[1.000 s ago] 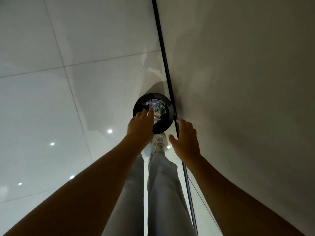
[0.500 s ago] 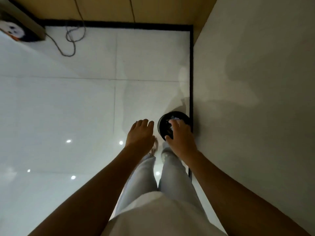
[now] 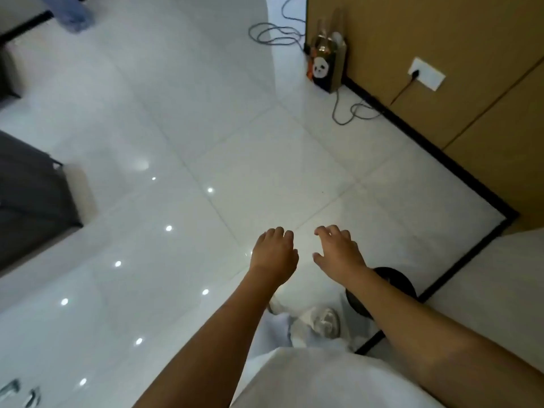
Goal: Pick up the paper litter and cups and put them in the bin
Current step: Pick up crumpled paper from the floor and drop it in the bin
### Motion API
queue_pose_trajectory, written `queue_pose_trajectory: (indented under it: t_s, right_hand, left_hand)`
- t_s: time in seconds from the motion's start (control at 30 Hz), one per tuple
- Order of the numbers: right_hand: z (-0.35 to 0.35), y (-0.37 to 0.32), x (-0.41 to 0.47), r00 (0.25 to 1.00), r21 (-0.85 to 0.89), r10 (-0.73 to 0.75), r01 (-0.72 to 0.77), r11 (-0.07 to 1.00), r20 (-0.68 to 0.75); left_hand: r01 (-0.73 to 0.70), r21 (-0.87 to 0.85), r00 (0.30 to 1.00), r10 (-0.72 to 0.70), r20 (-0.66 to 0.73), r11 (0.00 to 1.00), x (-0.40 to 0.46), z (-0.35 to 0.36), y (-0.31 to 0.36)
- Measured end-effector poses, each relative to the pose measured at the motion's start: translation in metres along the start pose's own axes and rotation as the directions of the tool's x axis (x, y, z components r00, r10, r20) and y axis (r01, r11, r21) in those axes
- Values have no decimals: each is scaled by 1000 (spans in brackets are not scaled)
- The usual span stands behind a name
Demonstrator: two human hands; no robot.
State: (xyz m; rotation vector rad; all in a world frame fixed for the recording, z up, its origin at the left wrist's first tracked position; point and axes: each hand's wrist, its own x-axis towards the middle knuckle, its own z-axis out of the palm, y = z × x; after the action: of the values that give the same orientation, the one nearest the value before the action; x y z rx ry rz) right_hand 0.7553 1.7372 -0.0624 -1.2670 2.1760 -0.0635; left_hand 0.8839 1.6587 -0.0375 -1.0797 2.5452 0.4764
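The bin [image 3: 396, 285], round and black, stands on the floor [image 3: 206, 142] close to the black skirting strip [image 3: 459, 262] where the pale wall meets the tiles. The person's right forearm crosses in front of it and hides most of its mouth, so what lies inside cannot be told. No paper litter or cup shows on the visible floor.

The right hand [image 3: 338, 251] hangs above the tiles just forward of the bin, palm down, fingers loosely bent and spread a little, holding nothing. The left hand [image 3: 273, 253] hangs beside it, a small gap between the two, its fingers loosely curled downward and likewise holding nothing. Both arms are bare and reach out from the bottom of the view.

Below the hands are a white shirt [image 3: 323, 378], pale trouser legs and a light shoe [image 3: 326, 322] standing just beside the bin.

The floor is glossy white tile with small ceiling-light reflections. Farther off, a bag with a panda face [image 3: 322, 69] stands against a brown wooden panel [image 3: 441, 39], and a grey cable [image 3: 347, 113] loops on the floor near it. A white wall socket [image 3: 426, 73] on the panel has a plug in it. A dark piece of furniture [image 3: 32, 201] sits at the left edge.
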Motion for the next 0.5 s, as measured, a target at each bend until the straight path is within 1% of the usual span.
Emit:
queue_pose_trajectory:
  t_s: [0.1, 0.23, 0.37, 0.5]
  right_hand:
    - [17, -84, 2, 988, -97, -141, 147, 984, 69]
    - [59, -209, 3, 933, -210, -325, 352, 912, 151]
    - [119, -339, -11, 851, -241, -466, 518, 821, 241]
    - [180, -459, -40, 735, -256, -587, 673, 694, 340]
  left_hand:
    - [173, -81, 984, -177, -36, 981, -49, -2, -74]
    - [355, -201, 921, -379, -92, 913, -119, 7, -182]
    - [508, -298, 829, -553, -85, 808, -208, 26, -296]
    - [657, -397, 692, -722, -19, 641, -302, 51, -390]
